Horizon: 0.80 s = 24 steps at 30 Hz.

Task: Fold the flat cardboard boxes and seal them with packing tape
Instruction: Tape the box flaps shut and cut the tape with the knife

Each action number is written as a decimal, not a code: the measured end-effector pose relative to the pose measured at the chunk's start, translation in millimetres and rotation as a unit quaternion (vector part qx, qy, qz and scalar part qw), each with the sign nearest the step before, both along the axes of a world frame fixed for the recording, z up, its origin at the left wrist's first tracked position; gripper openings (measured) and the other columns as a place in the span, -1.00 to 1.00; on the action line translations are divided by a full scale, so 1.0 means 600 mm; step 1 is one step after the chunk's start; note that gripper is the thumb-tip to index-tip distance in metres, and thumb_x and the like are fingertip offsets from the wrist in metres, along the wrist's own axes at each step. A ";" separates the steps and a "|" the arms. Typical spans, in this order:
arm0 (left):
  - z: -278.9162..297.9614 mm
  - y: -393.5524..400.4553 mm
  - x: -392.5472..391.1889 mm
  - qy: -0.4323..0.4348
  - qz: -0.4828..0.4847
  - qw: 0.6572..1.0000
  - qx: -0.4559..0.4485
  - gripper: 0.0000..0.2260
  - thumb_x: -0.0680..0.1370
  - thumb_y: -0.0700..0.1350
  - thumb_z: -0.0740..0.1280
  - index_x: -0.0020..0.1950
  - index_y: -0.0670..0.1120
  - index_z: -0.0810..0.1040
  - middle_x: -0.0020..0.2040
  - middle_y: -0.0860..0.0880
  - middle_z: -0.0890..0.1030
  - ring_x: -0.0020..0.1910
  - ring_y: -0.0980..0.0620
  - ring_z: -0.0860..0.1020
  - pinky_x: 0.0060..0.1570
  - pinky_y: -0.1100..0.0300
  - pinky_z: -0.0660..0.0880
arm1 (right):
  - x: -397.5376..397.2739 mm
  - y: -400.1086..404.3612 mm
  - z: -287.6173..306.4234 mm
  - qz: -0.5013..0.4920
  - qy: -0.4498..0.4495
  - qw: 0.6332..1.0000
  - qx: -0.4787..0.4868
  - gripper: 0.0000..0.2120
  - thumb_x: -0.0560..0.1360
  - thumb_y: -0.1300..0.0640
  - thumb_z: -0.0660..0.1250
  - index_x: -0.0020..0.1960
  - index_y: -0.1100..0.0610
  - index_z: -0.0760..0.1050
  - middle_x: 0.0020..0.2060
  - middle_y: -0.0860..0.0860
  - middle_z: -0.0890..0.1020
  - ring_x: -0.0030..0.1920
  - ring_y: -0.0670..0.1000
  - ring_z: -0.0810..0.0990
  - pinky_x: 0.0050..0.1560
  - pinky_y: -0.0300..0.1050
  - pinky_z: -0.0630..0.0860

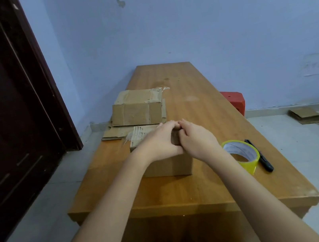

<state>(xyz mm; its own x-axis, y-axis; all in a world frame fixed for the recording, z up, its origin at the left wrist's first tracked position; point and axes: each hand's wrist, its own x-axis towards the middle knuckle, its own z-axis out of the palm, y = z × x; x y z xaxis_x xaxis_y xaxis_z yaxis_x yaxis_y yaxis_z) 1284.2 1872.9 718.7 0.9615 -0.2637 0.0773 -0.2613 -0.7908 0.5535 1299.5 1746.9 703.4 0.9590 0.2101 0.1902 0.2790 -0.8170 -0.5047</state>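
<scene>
A small brown cardboard box point(170, 166) stands on the wooden table point(195, 115) in front of me. Both hands lie on its top. My left hand point(157, 142) presses the left flap down with fingers stretched toward the middle. My right hand point(197, 139) presses the right flap, its fingertips meeting the left hand's at the centre seam. A torn corrugated flap edge point(140, 134) shows behind the left hand. A roll of yellow packing tape point(243, 155) stands on the table just right of the box. A taped box point(138, 109) sits farther back on flat cardboard sheets point(114, 133).
A black utility knife point(261, 157) lies right of the tape roll. A red stool point(234, 100) stands beyond the table's right edge. Cardboard pieces point(306, 115) lie on the floor at right. A dark door point(5, 103) fills the left side.
</scene>
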 end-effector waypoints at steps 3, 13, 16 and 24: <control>-0.007 0.018 -0.006 -0.031 0.023 0.998 -0.045 -0.56 0.37 0.04 0.44 0.24 0.15 0.47 0.24 0.14 0.52 0.21 0.06 0.48 0.18 0.00 0.48 | -0.009 0.009 -0.012 0.007 0.008 1.000 -0.004 -0.56 0.66 0.04 -0.05 0.52 0.09 0.17 0.54 -0.03 0.12 0.48 0.01 0.23 0.36 -0.05 0.26; -0.063 0.064 -0.022 -0.149 0.201 0.962 -0.113 -0.54 0.63 -0.02 0.17 0.51 -0.05 0.20 0.51 0.03 0.22 0.48 0.08 0.17 0.38 0.20 0.14 | -0.028 0.017 -0.021 -0.019 -0.014 1.000 -0.020 -0.52 0.67 0.03 -0.11 0.56 0.12 0.04 0.56 -0.08 0.00 0.41 0.02 0.34 0.19 -0.06 0.39; -0.073 0.055 -0.022 -0.160 0.250 0.922 -0.248 -0.53 0.59 -0.08 0.26 0.49 -0.06 0.26 0.47 0.02 0.31 0.44 0.07 0.26 0.26 0.29 0.19 | -0.027 0.017 -0.023 -0.026 -0.009 1.000 -0.010 -0.52 0.66 0.00 -0.11 0.56 0.08 0.04 0.56 -0.11 -0.02 0.38 0.04 0.37 0.18 -0.05 0.38; -0.089 0.051 -0.052 -0.004 0.265 0.840 -0.474 -0.60 0.54 0.12 0.29 0.34 0.02 0.43 0.12 0.13 0.51 0.23 0.10 0.44 0.10 0.24 0.33 | -0.028 0.018 -0.022 -0.027 -0.007 1.000 -0.013 -0.51 0.66 0.00 -0.12 0.56 0.09 0.02 0.56 -0.08 -0.04 0.35 0.03 0.41 0.10 -0.09 0.42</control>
